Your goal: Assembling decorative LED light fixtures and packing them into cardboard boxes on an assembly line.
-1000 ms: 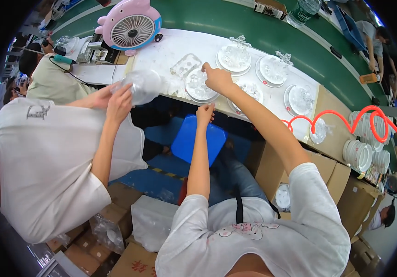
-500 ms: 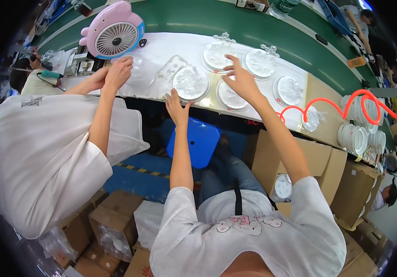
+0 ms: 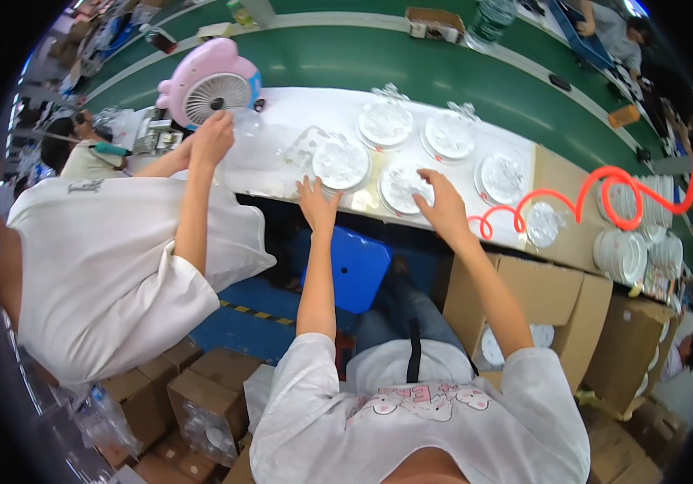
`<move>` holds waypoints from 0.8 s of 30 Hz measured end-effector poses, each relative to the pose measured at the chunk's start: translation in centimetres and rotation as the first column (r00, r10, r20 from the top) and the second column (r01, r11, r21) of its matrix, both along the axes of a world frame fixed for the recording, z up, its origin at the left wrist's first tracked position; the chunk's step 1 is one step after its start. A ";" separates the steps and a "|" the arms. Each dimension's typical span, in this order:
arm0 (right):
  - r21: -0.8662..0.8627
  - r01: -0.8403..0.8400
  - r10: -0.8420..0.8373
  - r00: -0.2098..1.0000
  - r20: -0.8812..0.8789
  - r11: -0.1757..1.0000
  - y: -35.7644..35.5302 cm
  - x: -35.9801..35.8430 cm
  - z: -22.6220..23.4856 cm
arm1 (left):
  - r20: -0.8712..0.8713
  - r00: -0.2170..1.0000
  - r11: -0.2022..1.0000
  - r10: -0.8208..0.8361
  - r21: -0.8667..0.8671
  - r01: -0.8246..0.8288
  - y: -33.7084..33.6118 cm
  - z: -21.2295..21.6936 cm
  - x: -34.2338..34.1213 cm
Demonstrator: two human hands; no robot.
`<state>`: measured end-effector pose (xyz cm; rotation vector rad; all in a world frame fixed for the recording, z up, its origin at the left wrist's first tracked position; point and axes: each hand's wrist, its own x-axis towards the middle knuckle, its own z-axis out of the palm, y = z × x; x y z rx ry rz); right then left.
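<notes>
My left hand [image 3: 317, 203] reaches to the near edge of the white worktable [image 3: 282, 129], fingers spread, just below a round white disc part [image 3: 340, 164]. My right hand [image 3: 443, 204] lies flat with fingers apart on another round white disc [image 3: 401, 188]. More white discs [image 3: 384, 123] [image 3: 448, 134] [image 3: 501, 177] lie further along the table. Neither hand grips anything that I can see.
A co-worker in a white shirt [image 3: 96, 266] on my left holds a clear plastic piece [image 3: 246, 123] near a pink fan [image 3: 209, 89]. A red coiled hose [image 3: 605, 189] hangs at right above stacked white discs [image 3: 629, 250]. Cardboard boxes [image 3: 540, 306] and a blue stool [image 3: 354, 270] stand below.
My right hand drew back from the far discs to the nearer disc. My left hand rose to the table edge. The co-worker's hand lifted toward the fan.
</notes>
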<state>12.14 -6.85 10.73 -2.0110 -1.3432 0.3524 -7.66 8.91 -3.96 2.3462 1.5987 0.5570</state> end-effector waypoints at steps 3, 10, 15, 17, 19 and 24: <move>0.047 -0.056 0.056 0.998 -0.008 0.997 3.5 -3.0 -1.0 | 0.118 0.993 0.997 0.002 -0.081 0.008 1.0 0.0 -2.1; -0.205 -0.175 0.198 0.976 0.096 0.963 14.1 -4.9 -3.7 | -0.004 1.000 0.975 0.014 -0.221 -0.014 -1.3 -1.6 -0.7; -0.252 -0.223 0.285 0.925 0.249 0.942 18.1 -4.4 -6.1 | 0.171 0.985 0.996 0.038 -0.085 -0.023 -1.0 -3.3 -1.1; -0.303 -0.221 0.309 0.907 0.286 0.927 19.2 -3.9 -5.4 | 0.230 0.972 0.994 0.048 -0.109 -0.023 -0.1 -3.9 -1.1; -0.285 -0.279 0.345 0.913 0.217 0.917 20.6 -1.8 -6.9 | 0.307 0.952 1.000 0.007 -0.024 0.001 0.8 -4.3 -0.4; -0.367 -0.336 0.415 0.895 0.161 0.867 21.4 0.4 -8.6 | 0.417 0.909 1.000 -0.002 0.026 -0.009 0.8 -6.5 0.7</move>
